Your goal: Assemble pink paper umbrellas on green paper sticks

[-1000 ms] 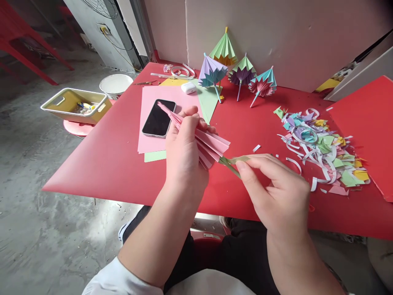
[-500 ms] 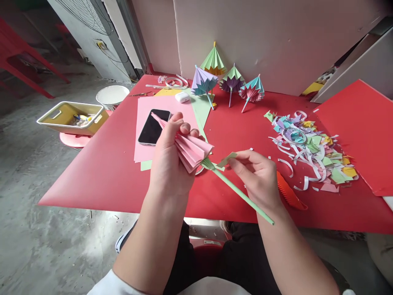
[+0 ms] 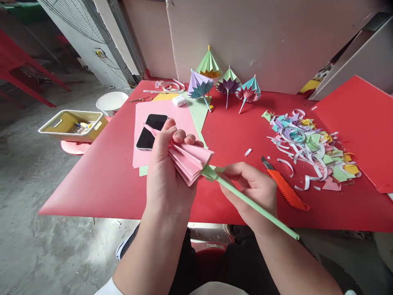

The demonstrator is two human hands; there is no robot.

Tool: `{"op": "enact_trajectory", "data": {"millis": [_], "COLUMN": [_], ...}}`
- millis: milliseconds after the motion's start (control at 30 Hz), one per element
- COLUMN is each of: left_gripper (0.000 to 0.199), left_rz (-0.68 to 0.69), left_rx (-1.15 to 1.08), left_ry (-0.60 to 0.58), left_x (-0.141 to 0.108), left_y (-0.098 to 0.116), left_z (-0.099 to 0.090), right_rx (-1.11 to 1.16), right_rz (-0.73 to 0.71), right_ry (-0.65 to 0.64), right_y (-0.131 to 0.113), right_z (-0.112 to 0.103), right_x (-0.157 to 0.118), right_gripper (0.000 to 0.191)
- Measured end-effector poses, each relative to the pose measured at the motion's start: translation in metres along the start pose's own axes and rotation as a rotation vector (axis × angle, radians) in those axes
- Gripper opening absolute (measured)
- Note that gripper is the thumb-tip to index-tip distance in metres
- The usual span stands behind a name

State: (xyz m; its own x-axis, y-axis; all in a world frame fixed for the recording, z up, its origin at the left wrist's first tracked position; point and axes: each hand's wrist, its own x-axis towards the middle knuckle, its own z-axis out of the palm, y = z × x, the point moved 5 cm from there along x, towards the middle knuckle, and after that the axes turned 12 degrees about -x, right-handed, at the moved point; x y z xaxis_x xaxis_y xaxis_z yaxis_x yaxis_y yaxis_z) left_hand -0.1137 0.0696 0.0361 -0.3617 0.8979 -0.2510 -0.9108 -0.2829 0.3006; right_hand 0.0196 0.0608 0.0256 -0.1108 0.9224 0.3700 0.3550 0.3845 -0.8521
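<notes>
My left hand (image 3: 167, 168) is wrapped round a folded pink paper umbrella (image 3: 193, 159), its pointed tip to the upper left. A light green rolled-paper stick (image 3: 258, 205) runs from it down to the right, with pleated green paper (image 3: 209, 173) round the stick just below the pink folds. My right hand (image 3: 250, 188) is closed behind the stick, its fingertips pinching a small green paper strip (image 3: 218, 169) against or close to the pleats. Most of that strip is hidden by the stick and fingers.
Several finished paper umbrellas (image 3: 229, 84) stand at the back. An orange utility knife (image 3: 287, 190) lies right of my hand, blade showing, near a heap of paper scraps (image 3: 316, 147). A phone (image 3: 150, 133) and earphone case (image 3: 179, 100) rest on coloured paper (image 3: 181, 119) at left.
My right hand has brought the green strip in behind the stick, by the pleats. The stick's free end has swung down and right. More of the utility knife shows.
</notes>
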Motion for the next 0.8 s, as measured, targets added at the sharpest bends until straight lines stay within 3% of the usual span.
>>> {"op": "enact_trajectory", "data": {"millis": [233, 800], "left_gripper": [0.015, 0.012], "left_rz": [0.000, 0.001], "left_rx": [0.000, 0.060], "left_ry": [-0.033, -0.021], "left_x": [-0.001, -0.002], "left_y": [-0.001, 0.000], "left_z": [0.002, 0.002], "right_rx": [-0.229, -0.243], "right_rz": [-0.303, -0.484], "right_ry": [0.075, 0.128], "right_y": [-0.012, -0.025], "right_z": [-0.006, -0.006], "right_x": [-0.003, -0.004], "right_gripper": [0.013, 0.026]}}
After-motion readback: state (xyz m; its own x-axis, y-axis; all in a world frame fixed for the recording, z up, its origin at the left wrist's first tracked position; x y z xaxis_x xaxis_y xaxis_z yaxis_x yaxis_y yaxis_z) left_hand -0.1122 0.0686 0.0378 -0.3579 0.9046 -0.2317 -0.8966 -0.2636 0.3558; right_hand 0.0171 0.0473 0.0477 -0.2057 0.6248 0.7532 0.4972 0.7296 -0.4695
